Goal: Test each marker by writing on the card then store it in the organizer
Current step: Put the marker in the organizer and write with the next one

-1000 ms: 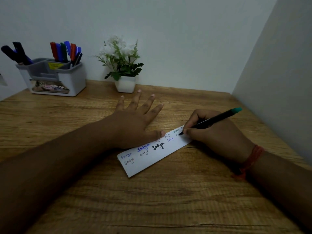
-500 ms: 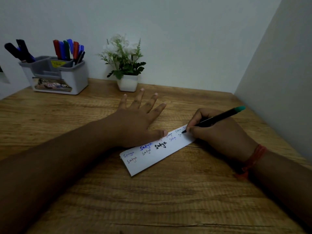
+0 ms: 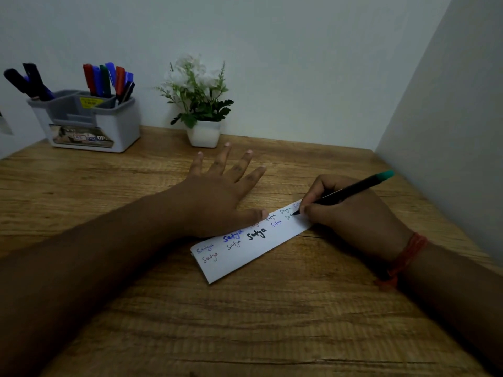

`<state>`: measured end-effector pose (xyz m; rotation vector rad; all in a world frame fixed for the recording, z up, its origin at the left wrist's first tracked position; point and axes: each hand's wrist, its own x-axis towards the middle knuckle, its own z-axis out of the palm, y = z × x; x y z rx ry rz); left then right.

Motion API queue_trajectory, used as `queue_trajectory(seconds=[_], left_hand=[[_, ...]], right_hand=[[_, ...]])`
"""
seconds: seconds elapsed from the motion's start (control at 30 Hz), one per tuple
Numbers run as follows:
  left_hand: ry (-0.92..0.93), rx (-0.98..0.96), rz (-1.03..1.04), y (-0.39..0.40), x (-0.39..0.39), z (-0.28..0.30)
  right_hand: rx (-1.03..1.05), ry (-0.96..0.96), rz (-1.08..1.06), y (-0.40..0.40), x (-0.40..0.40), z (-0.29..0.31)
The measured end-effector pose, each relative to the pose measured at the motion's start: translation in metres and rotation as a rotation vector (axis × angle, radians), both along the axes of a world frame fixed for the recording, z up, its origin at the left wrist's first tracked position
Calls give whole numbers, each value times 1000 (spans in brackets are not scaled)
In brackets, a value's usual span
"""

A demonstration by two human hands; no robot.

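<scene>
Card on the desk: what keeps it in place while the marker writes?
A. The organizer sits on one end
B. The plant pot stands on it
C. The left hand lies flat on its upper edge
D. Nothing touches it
C: the left hand, fingers spread, lies flat on the upper edge of the card while the right hand writes with the marker.

The card lies on the table; the organizer stands far left behind, the plant probably just right of it.

Both forearms are seen bare, with no sleeves reaching into view. A red braided thread band is worn around the right wrist, knotted underneath.
</scene>
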<state>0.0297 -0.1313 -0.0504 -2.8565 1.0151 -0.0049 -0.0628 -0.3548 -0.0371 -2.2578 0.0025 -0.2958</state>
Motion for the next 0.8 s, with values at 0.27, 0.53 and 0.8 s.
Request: queue_trajectory(seconds=[0.27,0.53,0.8], left_hand=[[3,-3,1,0,0,0],[4,0,-4,0,0,1],[7,-1,0,0,0,0]], right_hand=[[-15,12,1,0,-1,2],[15,2,-28,-1,0,2],[-7,10,-31,-1,2,2]])
